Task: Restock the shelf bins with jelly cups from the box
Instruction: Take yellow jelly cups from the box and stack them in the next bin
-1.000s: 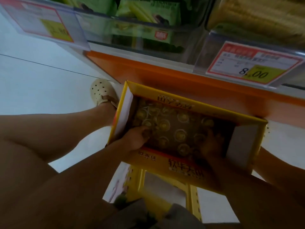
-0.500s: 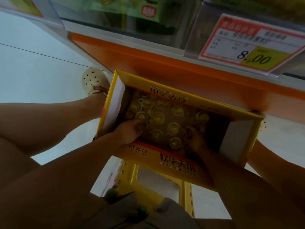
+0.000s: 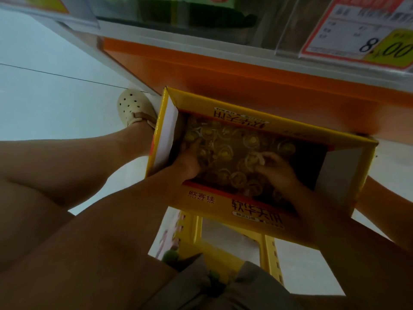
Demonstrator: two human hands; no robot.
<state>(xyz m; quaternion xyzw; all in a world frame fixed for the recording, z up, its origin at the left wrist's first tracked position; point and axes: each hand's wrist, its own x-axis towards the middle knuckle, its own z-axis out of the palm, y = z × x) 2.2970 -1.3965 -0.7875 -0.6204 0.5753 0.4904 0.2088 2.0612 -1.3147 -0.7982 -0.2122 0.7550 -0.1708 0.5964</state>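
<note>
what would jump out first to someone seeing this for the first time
The open yellow box in the middle, packed with jelly cups, draws the eye first, with the left hand and right hand both down among the cups. Above it runs the orange shelf edge, and at top right hangs a red-bordered price tag reading 8.00. Below the box stands a yellow stool.
</note>
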